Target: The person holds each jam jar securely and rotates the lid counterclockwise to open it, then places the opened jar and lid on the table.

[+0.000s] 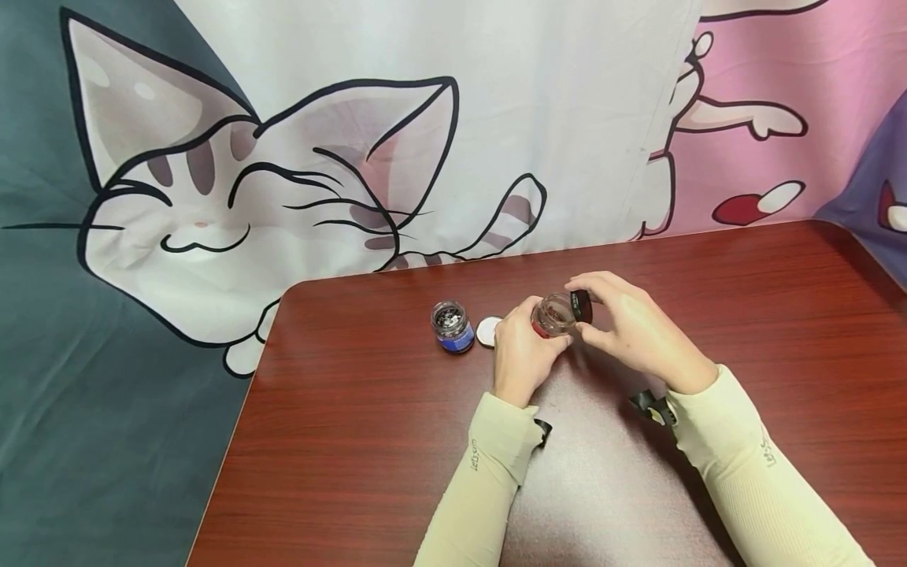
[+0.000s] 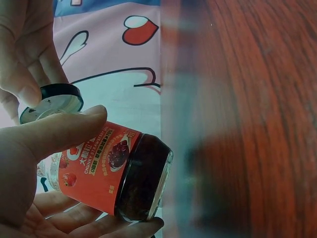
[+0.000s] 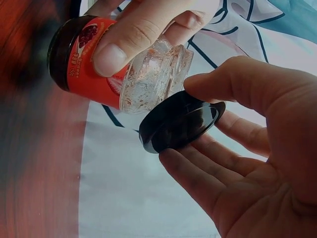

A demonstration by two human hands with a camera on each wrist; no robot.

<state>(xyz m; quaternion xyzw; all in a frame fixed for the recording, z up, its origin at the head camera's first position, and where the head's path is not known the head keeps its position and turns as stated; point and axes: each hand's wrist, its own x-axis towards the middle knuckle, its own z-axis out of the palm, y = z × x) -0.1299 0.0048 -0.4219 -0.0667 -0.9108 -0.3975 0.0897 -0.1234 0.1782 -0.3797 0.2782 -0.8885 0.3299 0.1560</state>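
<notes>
My left hand [image 1: 523,350] grips a glass jar of strawberry jam [image 2: 94,173] round its red label, thumb on one side and fingers on the other. Dark jam fills the bottom of the jar, while the upper glass is clear and smeared. Between thumb and fingertips my right hand [image 1: 631,323] pinches a black lid [image 3: 178,121] by its edge. The lid is off the jar and tilted beside its mouth, its pale inner face showing in the left wrist view.
A second glass jar [image 1: 452,327] with a blue label and dark contents stands uncapped to the left. Beside it a white round lid [image 1: 488,331] lies on the reddish-brown wooden table [image 1: 354,441], partly behind my left hand. A cartoon-printed curtain [image 1: 567,102] hangs along the table's far edge.
</notes>
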